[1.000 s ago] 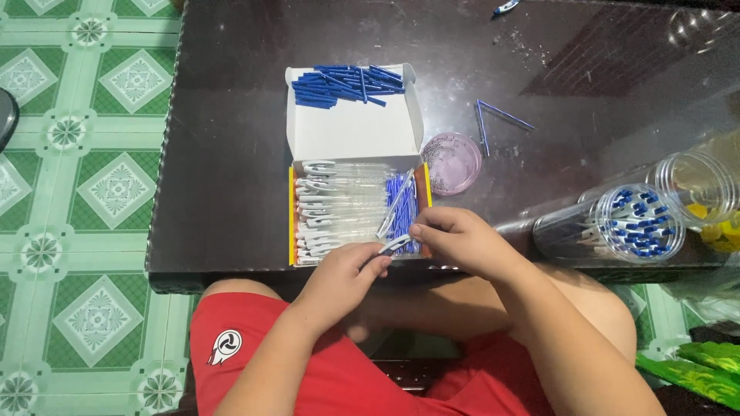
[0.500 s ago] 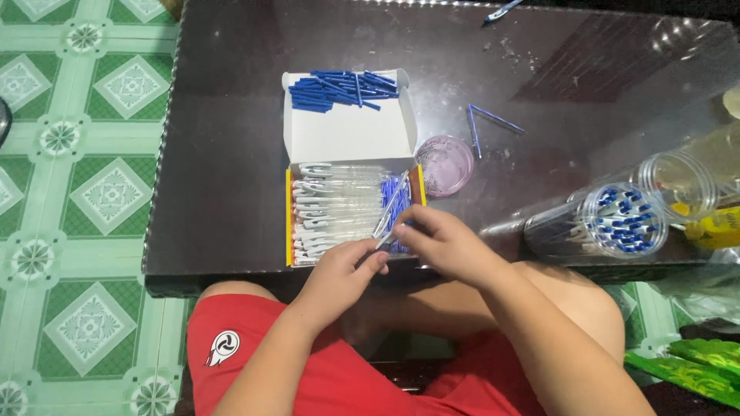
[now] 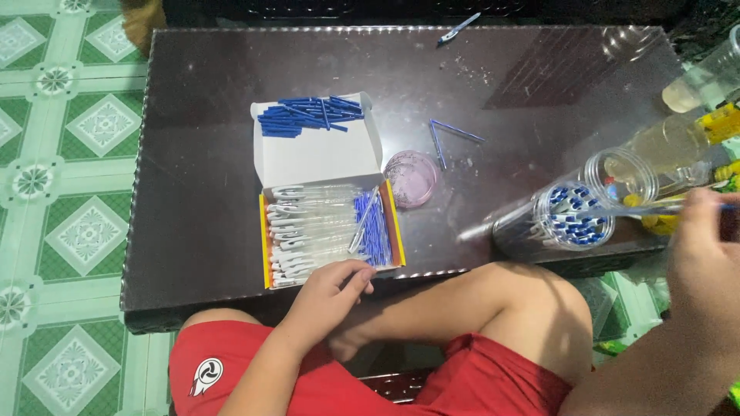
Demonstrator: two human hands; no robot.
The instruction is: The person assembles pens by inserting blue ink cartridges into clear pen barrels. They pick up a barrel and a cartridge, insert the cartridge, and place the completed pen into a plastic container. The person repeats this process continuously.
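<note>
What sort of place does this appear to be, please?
Probably a home room used for hand assembly: green patterned floor tiles, a low dark table, and a box of pen parts by the left hand.

The person wears bright red shorts (image 3: 324, 385) of a smooth cloth, with a small round white emblem (image 3: 206, 374) printed on the left leg. The shorts end above the knees, so the legs below them are bare, and the cloth lies in soft folds across the lap. Both forearms are bare with no sleeves in sight, and the left hand (image 3: 327, 296) and right hand (image 3: 705, 254) carry no gloves, rings or watch that can be made out.
</note>
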